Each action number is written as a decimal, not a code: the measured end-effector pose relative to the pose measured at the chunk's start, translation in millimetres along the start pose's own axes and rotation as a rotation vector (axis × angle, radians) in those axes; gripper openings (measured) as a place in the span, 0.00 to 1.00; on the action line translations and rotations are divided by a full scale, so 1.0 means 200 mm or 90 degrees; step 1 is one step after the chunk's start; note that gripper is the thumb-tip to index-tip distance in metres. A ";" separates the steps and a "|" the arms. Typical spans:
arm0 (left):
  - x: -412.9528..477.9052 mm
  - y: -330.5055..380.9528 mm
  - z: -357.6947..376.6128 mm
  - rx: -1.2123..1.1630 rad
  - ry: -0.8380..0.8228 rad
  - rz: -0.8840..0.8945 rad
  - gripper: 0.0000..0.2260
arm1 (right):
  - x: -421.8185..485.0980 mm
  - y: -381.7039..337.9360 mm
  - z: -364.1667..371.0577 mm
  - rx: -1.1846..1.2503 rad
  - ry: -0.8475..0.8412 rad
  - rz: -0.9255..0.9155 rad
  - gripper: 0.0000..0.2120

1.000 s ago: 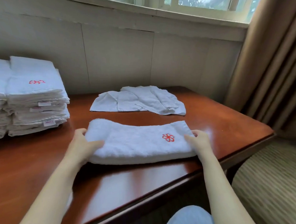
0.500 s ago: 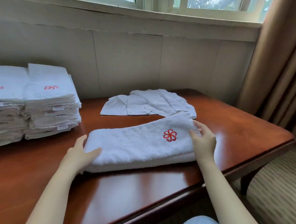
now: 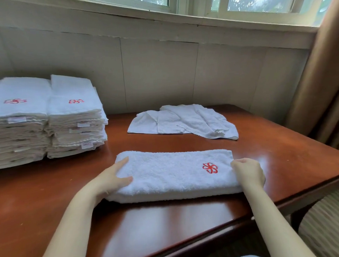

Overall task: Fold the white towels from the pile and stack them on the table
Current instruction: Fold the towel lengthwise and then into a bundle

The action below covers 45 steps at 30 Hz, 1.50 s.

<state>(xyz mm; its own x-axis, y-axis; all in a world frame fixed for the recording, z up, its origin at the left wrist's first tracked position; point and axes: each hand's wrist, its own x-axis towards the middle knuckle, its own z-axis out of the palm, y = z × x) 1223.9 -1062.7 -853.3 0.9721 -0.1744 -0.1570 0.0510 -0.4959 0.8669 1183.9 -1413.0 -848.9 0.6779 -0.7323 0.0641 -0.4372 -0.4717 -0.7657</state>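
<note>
1. The folded towel, long and narrow with a red emblem near its right end, lay flat on the tabletop, close to the front edge.
2. The left hand held its left end, thumb on top and forefinger along the edge; the other fingers were hidden, probably underneath.
3. The right hand gripped the right end with curled fingers.
4. Two stacks of folded towels stood at far left, and a loose towel lay rumpled behind, near the wall.
</note>
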 end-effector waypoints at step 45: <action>-0.13 0.01 0.02 -0.101 0.039 -0.074 0.31 | -0.43 -0.32 0.36 0.130 -0.511 -0.202 0.26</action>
<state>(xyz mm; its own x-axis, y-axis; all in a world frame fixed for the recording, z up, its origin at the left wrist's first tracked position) 1197.9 -1063.0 -850.4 0.9693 -0.0695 -0.2357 0.1945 -0.3692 0.9088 1195.9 -1283.9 -851.6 0.9929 0.0197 -0.1170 -0.0965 -0.4403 -0.8927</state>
